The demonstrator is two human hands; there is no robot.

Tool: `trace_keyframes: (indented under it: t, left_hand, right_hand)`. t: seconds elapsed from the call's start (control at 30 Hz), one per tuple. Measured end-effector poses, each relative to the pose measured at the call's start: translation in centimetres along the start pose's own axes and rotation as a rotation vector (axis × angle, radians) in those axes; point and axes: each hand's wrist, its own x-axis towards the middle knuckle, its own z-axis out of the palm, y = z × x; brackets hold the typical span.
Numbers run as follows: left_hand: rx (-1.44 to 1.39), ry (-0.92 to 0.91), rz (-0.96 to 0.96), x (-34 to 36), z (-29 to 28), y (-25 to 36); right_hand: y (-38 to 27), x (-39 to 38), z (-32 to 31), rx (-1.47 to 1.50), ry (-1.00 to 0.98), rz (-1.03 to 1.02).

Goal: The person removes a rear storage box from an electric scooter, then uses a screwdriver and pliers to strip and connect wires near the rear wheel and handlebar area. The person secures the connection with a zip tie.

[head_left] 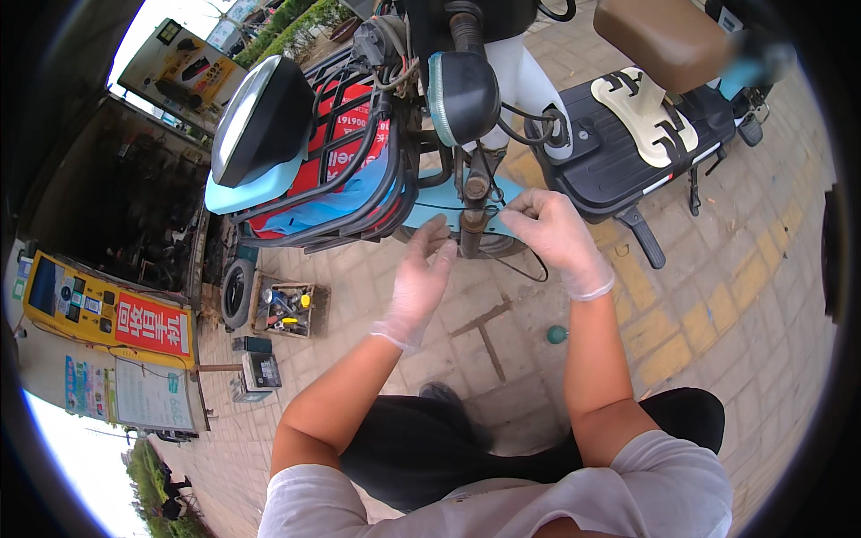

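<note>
In front of me is a scooter's front fork (475, 188) with rusty metal, a light-blue mudguard (426, 202) and thin black cable (543, 269) looping below. My right hand (547, 233), in a clear glove, pinches the cable beside the fork's right side. My left hand (421, 273), also gloved, is left of the fork and just below the mudguard, fingers slightly curled and apart. Above them hangs a black-cased lamp (466, 99). A black wire basket (332, 188) at the left holds red and blue items, with a round black-rimmed piece (265, 121) on it.
A second scooter with a black footboard (592, 170) stands at right. A tool crate (287, 309), tire (238, 291) and boxed items (260, 372) lie at left beside a yellow machine (67, 296) and dark shop opening (126, 188). A small green round object (557, 334) lies on the paving.
</note>
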Motion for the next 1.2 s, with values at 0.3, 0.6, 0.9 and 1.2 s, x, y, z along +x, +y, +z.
trace_keyframes:
  t: [0.3, 0.6, 0.9, 1.2]
  left_hand:
    - [0.456, 0.067, 0.526, 2.7, 0.4, 1.7]
    - [0.374, 0.161, 0.372, 3.9, 2.7, 3.6]
    - [0.552, 0.19, 0.44, 4.4, 2.8, 1.8]
    - [0.674, 0.293, 0.344, 4.2, 4.0, 2.6]
  right_hand:
    - [-3.1, 0.0, 1.7, 0.742, -0.103, 0.017]
    - [-5.1, -2.2, -0.7, 1.146, -0.192, -0.052]
    - [-5.8, -2.8, -3.4, 1.226, -0.064, -0.063]
    - [-3.7, -0.7, -4.8, 1.41, -0.159, -0.2]
